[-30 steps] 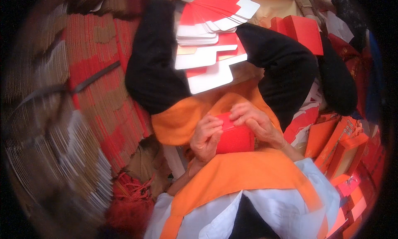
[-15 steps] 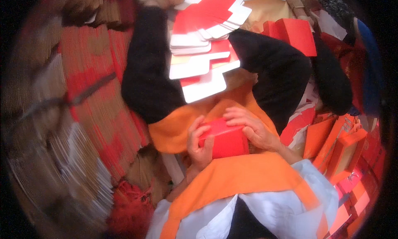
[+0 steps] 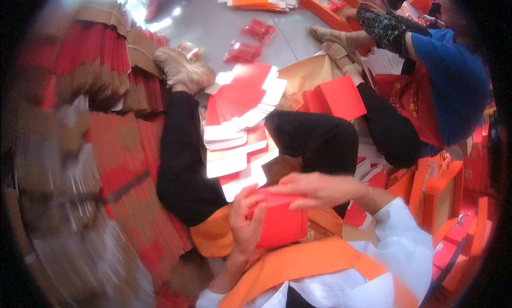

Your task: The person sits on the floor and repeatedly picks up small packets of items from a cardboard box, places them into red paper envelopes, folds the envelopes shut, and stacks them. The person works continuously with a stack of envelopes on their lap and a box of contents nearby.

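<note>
A small red cardboard box (image 3: 284, 225) rests on my lap, close against the orange apron (image 3: 314, 252). My left hand (image 3: 245, 220) is closed around its left side, with the thumb on the face toward me. Across the box's top edge my right hand (image 3: 322, 191) lies with its fingers stretched out toward the left, slightly smeared by motion. Just beyond the box, a fanned stack of red and white flat box blanks (image 3: 248, 92) lies between my legs.
Bundled red and brown card sheets (image 3: 120, 169) pile up at left. Red boxes (image 3: 341, 97) stand past my right knee. A co-worker's blue sleeve (image 3: 448, 78) shows at far right, above orange trays (image 3: 442, 193). Red packets (image 3: 258, 31) lie on the grey floor.
The view has tipped up, showing more floor ahead. My right hand has moved from the box's right side to lie flat across its top; my left hand keeps its hold.
</note>
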